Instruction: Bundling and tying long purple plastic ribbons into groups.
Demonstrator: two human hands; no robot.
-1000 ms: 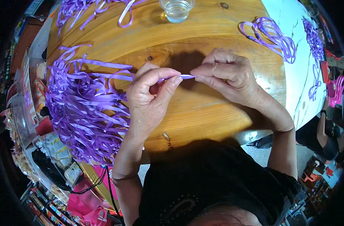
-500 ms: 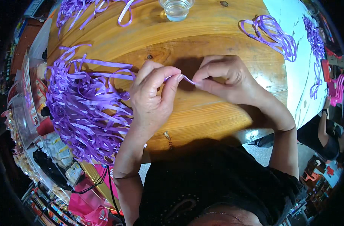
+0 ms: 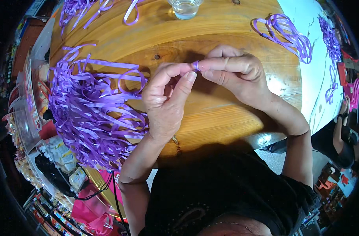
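Note:
Between my fingertips, over the wooden table [image 3: 211, 129], is a short looped end of purple ribbon [image 3: 195, 65]. My left hand [image 3: 167, 92] pinches one side of it with thumb and index finger. From the other side my right hand [image 3: 236, 74] closes on it, its index fingertip against the small loop. The two hands nearly touch. A big heap of purple ribbons [image 3: 89, 110] lies just left of my left hand, with loose strands reaching toward it. Whether the held ribbon joins that heap is hidden behind my left hand.
A clear cup [image 3: 185, 8] of liquid stands at the far edge. A ribbon bundle [image 3: 287, 35] lies far right, and more ribbons [image 3: 328, 39] rest on a white marbled surface [image 3: 315, 106]. Packaged goods [image 3: 61, 153] crowd the left. Another person [image 3: 339, 137] is at far right.
My hands have come together, and the short ribbon stretched between them is now bent into a small loop at the fingertips. My left hand has shifted slightly right.

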